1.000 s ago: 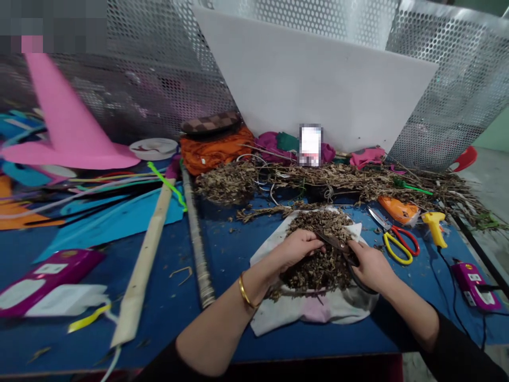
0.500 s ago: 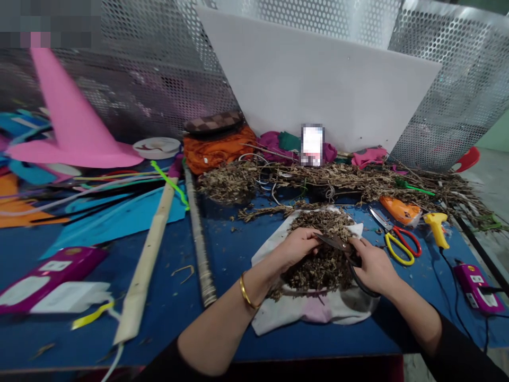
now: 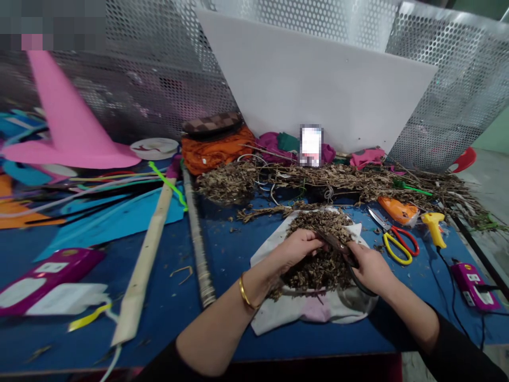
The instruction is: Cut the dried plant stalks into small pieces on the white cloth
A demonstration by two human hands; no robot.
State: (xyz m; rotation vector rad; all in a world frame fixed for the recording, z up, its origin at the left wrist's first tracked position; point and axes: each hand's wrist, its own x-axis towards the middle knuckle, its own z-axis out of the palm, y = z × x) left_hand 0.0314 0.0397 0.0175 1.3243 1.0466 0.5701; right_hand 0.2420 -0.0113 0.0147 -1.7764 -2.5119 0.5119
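A heap of crumbled dried plant pieces [image 3: 318, 273] lies on a white cloth [image 3: 274, 317]. Above the heap, my right hand [image 3: 369, 267] is closed around black-handled scissors [image 3: 336, 242], whose blades point left. My left hand [image 3: 300, 248], with a gold bangle on the wrist, is pinched close to the blade tips; what its fingers hold is too small to make out. Under the cloth's right side, near my right hand, a round clear rim shows.
Right of the cloth lie scissors with red and yellow handles [image 3: 397, 246], an orange packet [image 3: 398, 210] and a yellow glue gun [image 3: 433, 228]. Dried stems [image 3: 334, 178] run along the back. Left are a long stick [image 3: 199, 239], a pale pole [image 3: 145, 265] and a pink hat [image 3: 71, 122].
The scissor blades have closed somewhat and turned slightly. My right hand has shifted a little left, and my left fingers have moved slightly toward the right.
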